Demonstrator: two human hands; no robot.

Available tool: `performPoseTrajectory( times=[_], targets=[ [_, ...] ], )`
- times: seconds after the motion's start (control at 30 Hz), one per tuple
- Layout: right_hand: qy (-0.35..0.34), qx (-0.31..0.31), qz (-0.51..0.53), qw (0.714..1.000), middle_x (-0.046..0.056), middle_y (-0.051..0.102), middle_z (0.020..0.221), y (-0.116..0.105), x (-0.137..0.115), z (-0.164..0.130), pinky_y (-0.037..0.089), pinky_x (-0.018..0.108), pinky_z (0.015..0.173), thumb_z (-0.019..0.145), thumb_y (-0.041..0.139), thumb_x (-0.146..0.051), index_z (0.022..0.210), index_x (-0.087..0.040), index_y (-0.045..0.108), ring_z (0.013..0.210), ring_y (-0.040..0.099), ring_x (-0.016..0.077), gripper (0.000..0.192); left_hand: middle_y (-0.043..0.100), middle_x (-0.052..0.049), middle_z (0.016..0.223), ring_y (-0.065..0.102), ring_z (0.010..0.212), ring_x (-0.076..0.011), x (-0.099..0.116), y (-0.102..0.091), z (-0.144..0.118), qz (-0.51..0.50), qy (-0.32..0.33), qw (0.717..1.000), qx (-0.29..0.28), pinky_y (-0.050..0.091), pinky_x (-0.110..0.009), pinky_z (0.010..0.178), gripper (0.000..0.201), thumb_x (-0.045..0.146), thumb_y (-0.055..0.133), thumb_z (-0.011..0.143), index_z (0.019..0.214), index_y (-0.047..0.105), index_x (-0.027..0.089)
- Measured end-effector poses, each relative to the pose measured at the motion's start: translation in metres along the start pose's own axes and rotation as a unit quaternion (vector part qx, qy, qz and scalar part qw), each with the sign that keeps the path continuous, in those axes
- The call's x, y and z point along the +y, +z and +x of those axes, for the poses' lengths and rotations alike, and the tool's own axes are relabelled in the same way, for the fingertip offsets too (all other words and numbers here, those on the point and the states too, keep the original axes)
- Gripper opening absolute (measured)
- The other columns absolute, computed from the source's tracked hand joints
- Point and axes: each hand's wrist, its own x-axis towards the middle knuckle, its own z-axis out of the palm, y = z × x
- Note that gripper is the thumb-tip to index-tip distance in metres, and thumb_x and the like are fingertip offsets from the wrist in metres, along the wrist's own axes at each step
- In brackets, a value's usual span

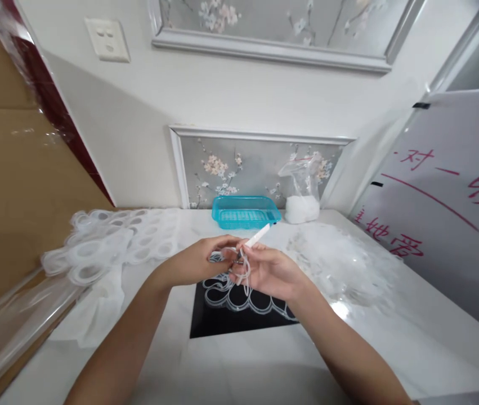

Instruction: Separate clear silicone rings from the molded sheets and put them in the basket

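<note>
Above a black mat (222, 325) my two hands meet. My right hand (276, 274) is closed on a slim white-handled tool (259, 234), its handle pointing up and to the right; a small metal part shows at its lower end, but its kind is unclear. Closed on a clear, looped plastic strip (245, 271) is my left hand (205, 260), fingers bent near the tool's metal end. Some loops hang between the hands. Connected clear rings (237, 307) lie on the mat below; the hands partly cover them.
A blue plastic basket (246, 225) stands by the wall, beside a clear bag with white contents (302, 208). Sheets of joined white rings (108, 239) lie at left. Loose clear plastic pieces (344, 264) are heaped at right. A whiteboard (446, 225) borders the right side.
</note>
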Motion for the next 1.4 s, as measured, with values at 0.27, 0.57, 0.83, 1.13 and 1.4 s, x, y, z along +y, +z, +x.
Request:
performPoseTrajectory(
  times=[0.27, 0.57, 0.83, 1.13, 1.4],
  targets=[
    [0.03, -0.035, -0.105, 0.993, -0.001, 0.061, 0.067, -0.02, 0.009, 0.008, 0.05, 0.023, 0.067, 0.071, 0.079, -0.027, 0.081, -0.015, 0.072, 0.062, 0.058, 0.0075, 0.017, 0.063, -0.008, 0.117, 0.061, 0.099, -0.0191, -0.017, 0.008, 0.014, -0.068, 0.064, 0.991, -0.098, 0.052, -0.029, 0.081, 0.049, 0.019, 0.061, 0.078, 0.127, 0.051, 0.022],
    [-0.05, 0.083, -0.221, 0.97, 0.0, 0.065, 0.072, -0.033, 0.003, 0.014, 0.045, 0.021, 0.066, 0.068, 0.079, -0.034, 0.082, -0.018, 0.072, 0.068, 0.058, 0.0083, 0.021, 0.066, 0.0, 0.073, 0.059, 0.066, -0.0141, -0.037, 0.009, 0.022, 0.109, -0.039, 0.993, -0.022, 0.044, -0.025, 0.06, 0.017, 0.024, 0.047, 0.083, 0.077, 0.062, 0.019],
    [0.055, 0.229, -0.496, 0.836, 0.003, 0.068, 0.078, -0.091, 0.001, 0.031, 0.044, 0.023, 0.062, 0.077, 0.066, -0.035, 0.08, -0.016, 0.07, 0.066, 0.057, 0.0116, 0.02, 0.067, -0.005, 0.098, 0.061, 0.09, -0.0217, -0.047, -0.022, 0.014, 0.239, -0.082, 0.947, 0.198, 0.045, -0.035, 0.08, 0.019, 0.023, 0.044, 0.085, 0.09, 0.062, 0.021],
    [0.038, 0.238, -0.732, 0.637, 0.006, 0.068, 0.068, -0.067, 0.006, 0.026, 0.038, 0.028, 0.064, 0.091, 0.045, -0.04, 0.077, -0.018, 0.069, 0.064, 0.059, 0.0169, 0.036, 0.07, -0.001, 0.092, 0.062, 0.089, -0.0177, -0.02, -0.022, 0.0, 0.313, 0.116, 0.92, 0.206, 0.048, -0.033, 0.083, 0.016, 0.021, 0.05, 0.09, 0.091, 0.065, 0.02],
    [-0.21, 0.15, -0.59, 0.765, 0.004, 0.067, 0.091, -0.013, 0.0, 0.0, 0.043, 0.029, 0.083, 0.095, 0.039, -0.053, 0.091, -0.021, 0.069, 0.089, 0.06, 0.0166, 0.044, 0.072, 0.002, 0.086, 0.065, 0.083, -0.0126, 0.009, -0.009, -0.016, 0.312, 0.23, 0.899, 0.203, 0.044, -0.036, 0.103, 0.014, 0.016, 0.052, 0.09, 0.089, 0.066, 0.02]
  ],
)
